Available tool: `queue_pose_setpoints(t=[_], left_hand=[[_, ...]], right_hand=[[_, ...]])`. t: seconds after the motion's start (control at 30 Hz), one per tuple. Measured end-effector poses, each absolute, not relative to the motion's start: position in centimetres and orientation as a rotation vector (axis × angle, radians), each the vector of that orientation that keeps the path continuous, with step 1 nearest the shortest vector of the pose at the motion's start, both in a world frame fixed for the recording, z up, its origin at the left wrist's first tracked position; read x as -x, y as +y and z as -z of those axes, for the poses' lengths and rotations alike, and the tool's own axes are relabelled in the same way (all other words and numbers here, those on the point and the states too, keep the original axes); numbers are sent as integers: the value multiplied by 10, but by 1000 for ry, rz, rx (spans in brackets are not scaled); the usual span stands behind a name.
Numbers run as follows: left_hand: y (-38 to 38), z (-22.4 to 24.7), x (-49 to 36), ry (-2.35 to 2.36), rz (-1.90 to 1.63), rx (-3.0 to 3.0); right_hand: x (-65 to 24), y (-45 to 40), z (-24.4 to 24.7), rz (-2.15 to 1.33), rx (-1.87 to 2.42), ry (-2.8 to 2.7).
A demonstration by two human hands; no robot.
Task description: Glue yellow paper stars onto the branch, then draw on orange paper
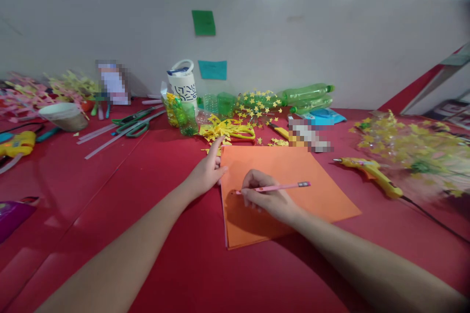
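A stack of orange paper sheets (293,166) lies on the red table in front of me. My right hand (266,193) rests over its left part, closed around a pink pencil (281,187) whose tip points left toward a small dark mark (232,192) on the top sheet. The pencil's eraser end sticks out to the right. At the left edge of the stack is my left hand (209,171), thumb and index finger apart, the thumb touching the paper's edge. Its other fingers are partly hidden.
Yellow paper scraps with yellow scissors (244,132) lie beyond the paper. Green plastic bottles (308,95) and a white cup (183,85) stand or lie by the wall. At right is a yellow glue gun (374,173) with its cord; green-handled scissors (137,128) lie left.
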State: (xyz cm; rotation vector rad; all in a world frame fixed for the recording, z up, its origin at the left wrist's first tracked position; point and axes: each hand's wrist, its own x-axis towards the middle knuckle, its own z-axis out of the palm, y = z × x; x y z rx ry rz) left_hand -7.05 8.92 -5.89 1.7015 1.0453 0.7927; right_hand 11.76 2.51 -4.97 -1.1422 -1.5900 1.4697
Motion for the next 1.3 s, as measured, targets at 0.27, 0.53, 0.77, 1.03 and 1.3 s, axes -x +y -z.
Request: queue_pose_setpoints(t=[0.27, 0.53, 0.77, 1.03, 1.3], left_hand=[[97, 53, 80, 1143, -632, -2217], [92, 38, 90, 1139, -206, -2253], [89, 38, 89, 1125, -137, -2278], [89, 34, 88, 1157, -13, -2283], [90, 37, 89, 1157, -8, -2276]], right_hand=[[-120, 27, 55, -1549, 1036, -1602], [-122, 26, 55, -1508, 1033, -1666], [-118, 18, 46, -1369, 1119, -1811], [-118, 18, 60, -1332, 1105, -1800], [-118, 18, 59, -1310, 1085, -1891]])
